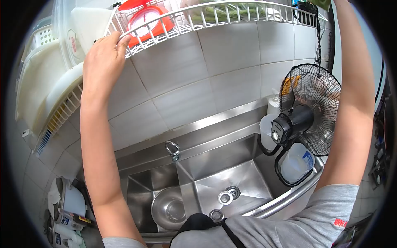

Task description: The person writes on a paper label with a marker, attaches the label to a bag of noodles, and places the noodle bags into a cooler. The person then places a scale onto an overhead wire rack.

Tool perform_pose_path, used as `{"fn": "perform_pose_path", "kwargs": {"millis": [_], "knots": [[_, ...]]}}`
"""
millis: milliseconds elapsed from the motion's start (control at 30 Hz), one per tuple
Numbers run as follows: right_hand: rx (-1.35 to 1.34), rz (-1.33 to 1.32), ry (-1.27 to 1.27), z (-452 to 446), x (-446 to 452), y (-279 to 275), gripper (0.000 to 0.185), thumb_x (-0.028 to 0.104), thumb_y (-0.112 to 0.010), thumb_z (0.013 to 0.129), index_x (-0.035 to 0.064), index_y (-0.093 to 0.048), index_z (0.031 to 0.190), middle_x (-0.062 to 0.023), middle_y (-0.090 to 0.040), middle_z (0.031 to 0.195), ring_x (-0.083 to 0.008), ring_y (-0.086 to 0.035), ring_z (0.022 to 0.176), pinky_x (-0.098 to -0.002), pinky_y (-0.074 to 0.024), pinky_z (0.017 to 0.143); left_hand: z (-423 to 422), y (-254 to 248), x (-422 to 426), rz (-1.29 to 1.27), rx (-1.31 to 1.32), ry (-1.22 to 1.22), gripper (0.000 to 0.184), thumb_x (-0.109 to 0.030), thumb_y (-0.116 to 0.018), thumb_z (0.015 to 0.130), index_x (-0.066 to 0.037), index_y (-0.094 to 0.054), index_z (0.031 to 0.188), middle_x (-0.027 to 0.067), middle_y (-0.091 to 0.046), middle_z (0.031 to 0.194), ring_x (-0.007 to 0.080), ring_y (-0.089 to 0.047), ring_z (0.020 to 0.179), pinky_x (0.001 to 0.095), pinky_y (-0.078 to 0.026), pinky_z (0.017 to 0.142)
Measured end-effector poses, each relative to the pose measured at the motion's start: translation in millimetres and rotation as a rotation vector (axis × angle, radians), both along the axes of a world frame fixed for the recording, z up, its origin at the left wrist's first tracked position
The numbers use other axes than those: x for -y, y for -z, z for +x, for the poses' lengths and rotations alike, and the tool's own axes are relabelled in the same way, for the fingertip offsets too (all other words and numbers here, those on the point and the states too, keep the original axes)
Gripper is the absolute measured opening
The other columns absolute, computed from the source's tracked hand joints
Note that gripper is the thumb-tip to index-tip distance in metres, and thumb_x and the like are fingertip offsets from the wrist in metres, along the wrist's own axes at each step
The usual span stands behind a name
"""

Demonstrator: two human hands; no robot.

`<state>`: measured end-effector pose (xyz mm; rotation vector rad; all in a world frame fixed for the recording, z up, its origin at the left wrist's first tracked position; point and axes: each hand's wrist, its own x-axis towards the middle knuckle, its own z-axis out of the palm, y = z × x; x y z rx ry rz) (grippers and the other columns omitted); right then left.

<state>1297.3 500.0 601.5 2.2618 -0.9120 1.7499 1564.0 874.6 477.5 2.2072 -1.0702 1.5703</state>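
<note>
My left hand (105, 60) is raised at the upper left, its fingers and thumb closed on the rim of a white wire rack (198, 27) on the tiled wall. Just beside those fingers, a red kitchen scale (147, 20) with a round dial sits in the rack. Long green vegetables (227, 11), seemingly in clear wrapping, lie farther along it. My right arm stretches up at the far right, and the top edge of the picture cuts off the hand. Close to that wrist, part of a green item (320, 3) shows; whether it is held is hidden.
Below is a two-basin steel sink (227, 177) with a faucet (173, 151) and a metal bowl (169, 208) in the left basin. A black fan (310, 109) stands at the right near a clear plastic container (297, 163). Pale trays and lids (45, 78) crowd the upper left.
</note>
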Motion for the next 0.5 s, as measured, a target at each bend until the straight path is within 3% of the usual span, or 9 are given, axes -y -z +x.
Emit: {"fn": "perform_pose_path", "kwargs": {"millis": [167,500], "knots": [[0.04,0.093,-0.076,20,91,3,0.043,0.022,-0.084,0.052,-0.0046,-0.07,0.082,-0.0149,-0.069,0.078,-0.0236,-0.066,0.07,-0.0336,-0.0527,0.068,-5,2,5,-0.043,-0.024,-0.024,0.038,-0.033,-0.045,0.095,0.001,-0.049,0.078,0.0166,-0.055,0.075,0.0327,-0.052,0.077,0.0425,-0.04,0.069],[0.011,-0.086,-0.068,72,132,9,0.042,0.024,-0.084,0.052,0.0006,-0.07,0.085,-0.0149,-0.069,0.077,-0.0236,-0.066,0.068,-0.0339,-0.0529,0.067,-7,10,13,-0.135,0.054,0.016,0.035,-0.03,-0.048,0.094,0.0,-0.049,0.077,0.0134,-0.054,0.074,0.0304,-0.051,0.073,0.0396,-0.041,0.066]]}}
